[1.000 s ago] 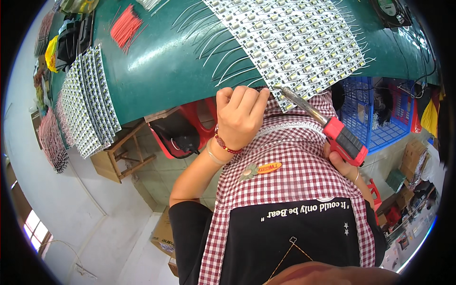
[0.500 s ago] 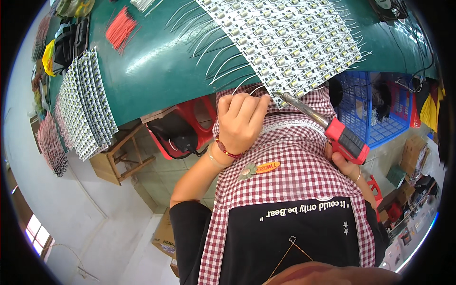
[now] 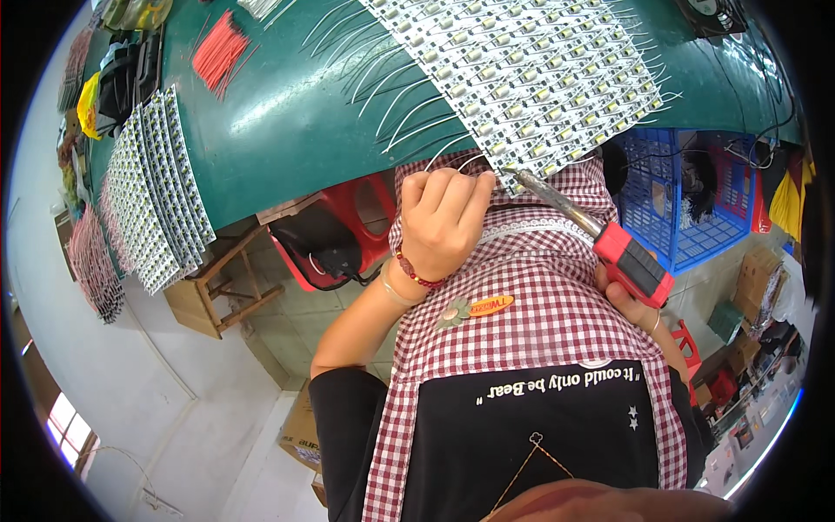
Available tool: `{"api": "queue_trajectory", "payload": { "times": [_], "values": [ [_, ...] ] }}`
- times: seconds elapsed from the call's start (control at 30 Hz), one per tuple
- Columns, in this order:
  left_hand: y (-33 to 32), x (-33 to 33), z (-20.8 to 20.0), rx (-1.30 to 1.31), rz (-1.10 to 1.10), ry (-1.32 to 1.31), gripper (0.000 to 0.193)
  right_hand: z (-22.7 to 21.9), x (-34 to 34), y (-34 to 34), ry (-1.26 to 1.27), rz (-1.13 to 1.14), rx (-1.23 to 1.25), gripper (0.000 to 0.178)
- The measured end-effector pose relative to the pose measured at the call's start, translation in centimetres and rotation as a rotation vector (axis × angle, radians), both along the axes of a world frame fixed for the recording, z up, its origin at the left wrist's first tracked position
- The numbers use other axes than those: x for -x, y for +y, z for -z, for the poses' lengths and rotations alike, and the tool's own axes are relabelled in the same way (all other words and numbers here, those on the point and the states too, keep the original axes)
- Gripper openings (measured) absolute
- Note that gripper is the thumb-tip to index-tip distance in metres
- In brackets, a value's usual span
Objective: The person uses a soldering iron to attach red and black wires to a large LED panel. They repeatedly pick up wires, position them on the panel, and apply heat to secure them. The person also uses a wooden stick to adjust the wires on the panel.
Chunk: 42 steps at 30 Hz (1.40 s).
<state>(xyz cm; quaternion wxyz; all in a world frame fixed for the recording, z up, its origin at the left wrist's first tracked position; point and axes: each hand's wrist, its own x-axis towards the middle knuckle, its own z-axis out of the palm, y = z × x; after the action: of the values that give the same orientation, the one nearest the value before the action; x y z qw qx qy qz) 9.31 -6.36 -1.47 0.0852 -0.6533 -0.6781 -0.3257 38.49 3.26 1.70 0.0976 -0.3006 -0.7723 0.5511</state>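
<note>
My left hand (image 3: pixel 444 213) is closed in a pinch at the near corner of a white LED circuit board sheet (image 3: pixel 539 78). Its fingertips are turned away, so whatever they hold is hidden; thin white wires (image 3: pixel 409 117) soldered along the board's left edge run close by. In my right hand (image 3: pixel 628 300) is a soldering iron (image 3: pixel 639 265) with a red and black handle. The iron's metal tip rests at the board's corner, just right of my left fingertips. That corner overhangs the table edge, above my checked apron (image 3: pixel 522 278).
The green table (image 3: pixel 270 113) carries a bundle of red wires (image 3: pixel 222 54). Several stacked LED boards (image 3: pixel 161 191) hang over its left edge. Below are a red chair (image 3: pixel 348 226), a wooden stool (image 3: pixel 226 278) and a blue plastic crate (image 3: pixel 687 200). A black fan-like device (image 3: pixel 711 16) stands far right.
The soldering iron's handle has tilted slightly downward while its tip stays at the board's corner. The board and my left hand are nearly unmoved.
</note>
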Motion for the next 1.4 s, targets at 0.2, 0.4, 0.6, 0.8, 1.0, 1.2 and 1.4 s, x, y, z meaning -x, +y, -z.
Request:
{"api": "queue_trajectory", "payload": {
  "times": [0.2,0.4,0.6,0.8,1.0,1.2,1.4],
  "values": [
    [-0.1,0.0,-0.1,0.015,0.001,-0.001,0.027,0.4,-0.6,-0.2,-0.001,0.005,-0.039,0.025],
    [0.1,-0.2,-0.4,0.002,-0.038,0.028,0.026,0.5,-1.0,-0.1,0.003,0.027,0.122,0.027],
    [-0.3,-0.3,-1.3,-0.037,-0.093,0.067,0.024,1.0,-1.9,-0.5,0.004,0.084,0.184,0.029],
    [-0.6,-1.2,-0.9,-0.041,-0.031,0.001,0.024,-0.2,-1.9,0.3,0.012,-0.002,0.024,0.028],
    [-0.8,-1.4,-0.5,-0.004,-0.054,-0.009,0.026,-0.2,-1.2,0.1,0.036,-0.047,-0.146,0.02],
    [-0.7,-1.1,-0.4,0.007,-0.058,0.008,0.026,0.3,-0.8,0.5,0.062,-0.092,-0.22,0.017],
    [-0.6,-1.1,-0.4,-0.002,-0.056,0.003,0.025,0.3,-0.8,0.3,0.14,-0.038,-0.045,0.018]
  ]
}}
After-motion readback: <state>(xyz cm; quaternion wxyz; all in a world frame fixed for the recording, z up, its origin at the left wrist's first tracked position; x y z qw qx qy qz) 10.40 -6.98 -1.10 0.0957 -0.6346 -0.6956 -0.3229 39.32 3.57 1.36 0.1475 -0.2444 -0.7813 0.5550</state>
